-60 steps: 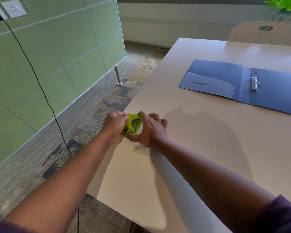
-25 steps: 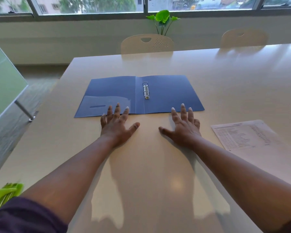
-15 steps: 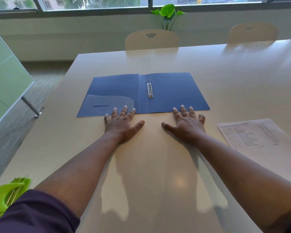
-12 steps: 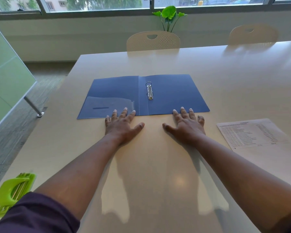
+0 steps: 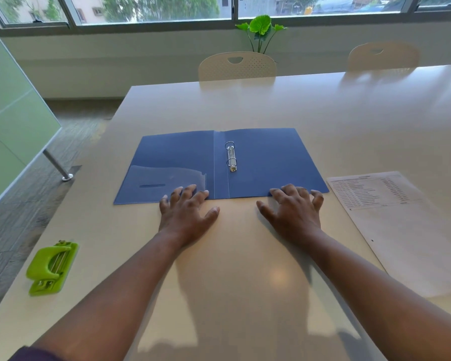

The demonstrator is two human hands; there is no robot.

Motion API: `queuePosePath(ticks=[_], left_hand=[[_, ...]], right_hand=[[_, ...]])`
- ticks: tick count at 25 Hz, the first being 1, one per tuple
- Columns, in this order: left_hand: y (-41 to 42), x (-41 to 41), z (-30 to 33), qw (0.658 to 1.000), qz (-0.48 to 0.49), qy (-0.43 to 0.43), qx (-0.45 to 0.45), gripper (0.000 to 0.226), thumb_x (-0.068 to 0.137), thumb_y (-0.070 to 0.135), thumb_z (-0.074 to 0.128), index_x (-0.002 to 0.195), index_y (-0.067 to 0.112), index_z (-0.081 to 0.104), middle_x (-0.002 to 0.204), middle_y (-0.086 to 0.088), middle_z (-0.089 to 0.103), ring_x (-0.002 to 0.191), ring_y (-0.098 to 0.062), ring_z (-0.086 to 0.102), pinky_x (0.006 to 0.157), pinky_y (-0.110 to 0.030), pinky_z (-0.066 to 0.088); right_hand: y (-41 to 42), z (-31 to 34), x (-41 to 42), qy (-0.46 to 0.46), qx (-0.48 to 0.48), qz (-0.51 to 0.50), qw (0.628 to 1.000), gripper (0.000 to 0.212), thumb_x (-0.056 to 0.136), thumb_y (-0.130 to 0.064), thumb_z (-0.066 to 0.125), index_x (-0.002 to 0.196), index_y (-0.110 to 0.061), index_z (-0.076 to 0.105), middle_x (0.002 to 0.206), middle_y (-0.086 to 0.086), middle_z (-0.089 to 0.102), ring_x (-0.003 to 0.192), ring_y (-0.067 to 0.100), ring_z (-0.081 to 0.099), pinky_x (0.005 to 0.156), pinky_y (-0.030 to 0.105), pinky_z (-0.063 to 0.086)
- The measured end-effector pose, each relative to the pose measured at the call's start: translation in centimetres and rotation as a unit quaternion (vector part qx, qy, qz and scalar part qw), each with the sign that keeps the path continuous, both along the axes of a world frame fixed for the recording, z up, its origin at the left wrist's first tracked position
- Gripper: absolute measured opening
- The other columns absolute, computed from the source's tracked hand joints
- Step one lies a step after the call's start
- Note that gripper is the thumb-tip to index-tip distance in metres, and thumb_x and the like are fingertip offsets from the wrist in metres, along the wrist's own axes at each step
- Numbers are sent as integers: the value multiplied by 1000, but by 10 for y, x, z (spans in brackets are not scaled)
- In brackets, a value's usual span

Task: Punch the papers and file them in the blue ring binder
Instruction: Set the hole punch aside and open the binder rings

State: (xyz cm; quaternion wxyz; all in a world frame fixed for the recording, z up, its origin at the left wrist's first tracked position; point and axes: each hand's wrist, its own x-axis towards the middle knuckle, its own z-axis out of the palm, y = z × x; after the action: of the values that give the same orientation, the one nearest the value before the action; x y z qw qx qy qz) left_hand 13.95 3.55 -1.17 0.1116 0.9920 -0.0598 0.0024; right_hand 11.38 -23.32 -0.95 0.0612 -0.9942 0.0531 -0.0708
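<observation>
Head view showed a wide pale bench (image 5: 284, 108) that filled most of the picture, with two light chairs (image 5: 237, 65) pushed in at its far edge and a green plant (image 5: 261, 29) under the windows behind them. On the middle of the bench the blue ring binder (image 5: 266, 157) lay open and flat, its metal rings (image 5: 231, 158) standing just right of the fold and a clear pocket on the left cover. To the right of the binder, near it but not touching, lay the papers (image 5: 391, 220), a printed sheet on top with its text at the far end. Both bare forearms reached forward from the near edge. The left hand (image 5: 186, 213) rested palm down on the bench, its fingers spread and the tips lying on the near edge of the left cover. The right hand (image 5: 293, 212) was well apart from the left one, also palm down, with fingers a little bent and the tips touching the near edge of the right cover; neither hand gripped anything. At the near left corner of the bench stood the green hole punch (image 5: 51, 268), well apart from both hands.
</observation>
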Motion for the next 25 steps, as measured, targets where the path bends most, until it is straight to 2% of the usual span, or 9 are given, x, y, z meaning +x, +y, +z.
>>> queuePosePath(ticks=[3,5,8,13,16,18,19,21,25], left_hand=[[1,-17,1,1000,-9,5,-19,60,88,75,37,134,38,50,171,6,12,157,-27,-3,120,-61,6],[1,-32,2,1000,-13,8,-23,56,90,72,39,130,36,52,169,7,21,158,-27,4,120,-64,6],[0,-60,4,1000,-12,2,-14,52,91,69,40,129,36,55,165,9,31,155,-27,16,119,-65,4],[2,-99,3,999,-31,-6,-8,52,86,69,37,117,34,61,155,10,45,149,-25,28,120,-62,5],[2,-105,7,998,-43,-36,-28,47,84,67,39,95,29,63,124,9,63,127,-19,50,118,-55,20],[2,-99,16,996,-51,-67,-30,41,86,64,43,82,27,59,93,8,62,99,-19,59,104,-46,39],[2,-95,22,995,-56,-73,-28,39,87,63,46,81,27,59,86,8,59,92,-20,60,93,-41,44],[-1,-83,32,996,-54,-62,-29,37,89,62,50,94,28,62,91,7,61,93,-21,60,84,-37,47],[-6,-62,31,996,-72,-55,-5,60,87,70,52,127,26,61,128,3,59,121,-23,53,97,-41,45]], right_hand=[[9,5,-7,-43,16,-18,999,55,91,-69,32,103,-30,69,111,-2,62,114,24,56,104,52,24],[16,8,0,-44,26,-2,999,54,92,-65,37,119,-28,65,131,1,60,127,26,52,106,51,24],[24,10,16,20,43,46,998,67,96,-64,37,152,-28,39,164,5,30,152,26,21,116,48,17],[39,10,29,82,51,89,991,81,93,-76,25,159,-30,21,169,4,19,156,28,9,121,49,13],[45,7,17,109,22,100,989,87,87,-84,19,159,-36,18,170,3,13,156,30,4,121,52,10],[48,6,6,111,12,98,989,89,85,-87,17,159,-37,15,170,2,11,156,32,2,121,53,8],[49,6,0,111,12,94,989,89,84,-87,16,159,-38,15,170,3,11,156,32,2,121,54,7],[50,6,-11,110,12,90,990,89,84,-87,15,159,-38,14,170,3,10,156,33,1,121,54,7],[55,6,-40,105,4,106,989,91,83,-89,10,159,-39,12,170,2,10,156,31,0,122,52,7]])
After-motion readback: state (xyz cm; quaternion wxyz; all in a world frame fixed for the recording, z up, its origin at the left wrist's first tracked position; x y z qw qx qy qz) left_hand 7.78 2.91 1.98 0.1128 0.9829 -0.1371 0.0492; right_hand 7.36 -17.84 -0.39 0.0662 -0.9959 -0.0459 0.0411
